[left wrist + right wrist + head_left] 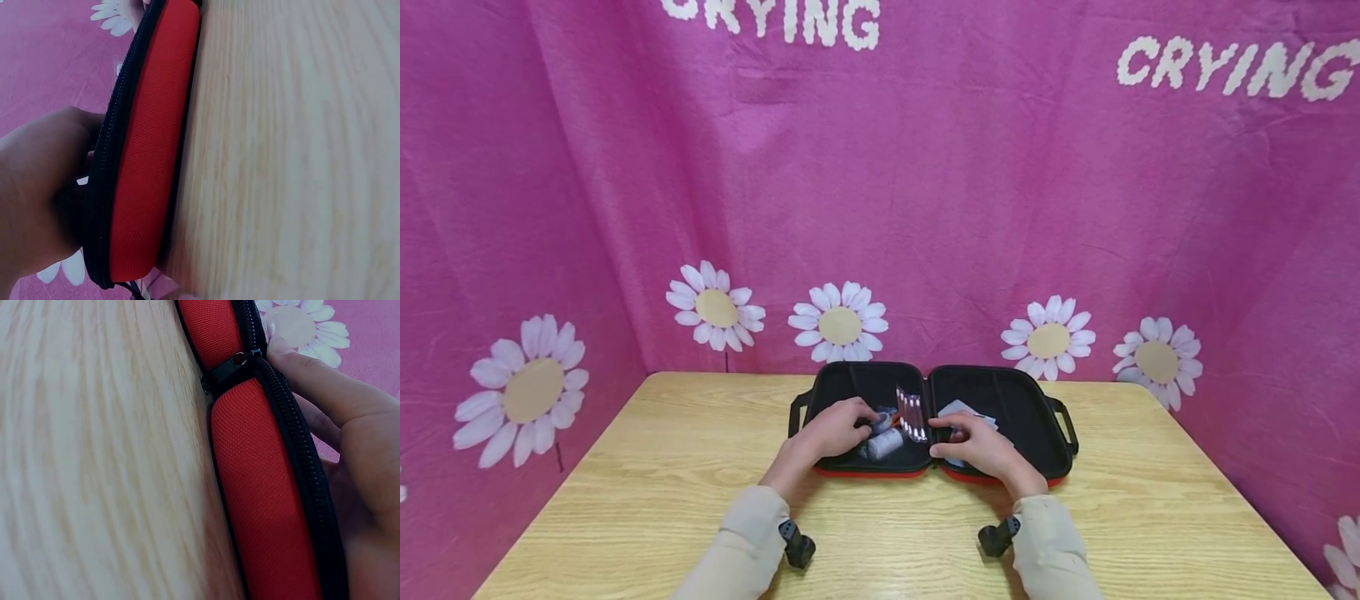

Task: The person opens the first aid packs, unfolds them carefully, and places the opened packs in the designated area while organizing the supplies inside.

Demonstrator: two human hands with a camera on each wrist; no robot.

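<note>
A black-lined zip case [1015, 400] with a red shell lies unfolded on the table. My left hand [838, 425] reaches into its left half, index fingertip at a small pale roll [882, 423]; thumb and index stand apart, the other fingertips are hidden. Beside the roll lies a white wrapped roll [885, 444], and a clear packet of cotton swabs [912, 414] leans near the hinge. Over the right half, my right hand [981, 442] has thumb and index apart, above white flat packets [958, 408]. In both wrist views the red case wall [150, 144] hides fingertips.
The case stands on a wooden table [880, 533], close to its back edge. Black carry handles [1063, 425] stick out at both ends. A zipper pull [228, 372] sits at the front by the hinge. Behind hangs a pink flowered cloth [925, 208].
</note>
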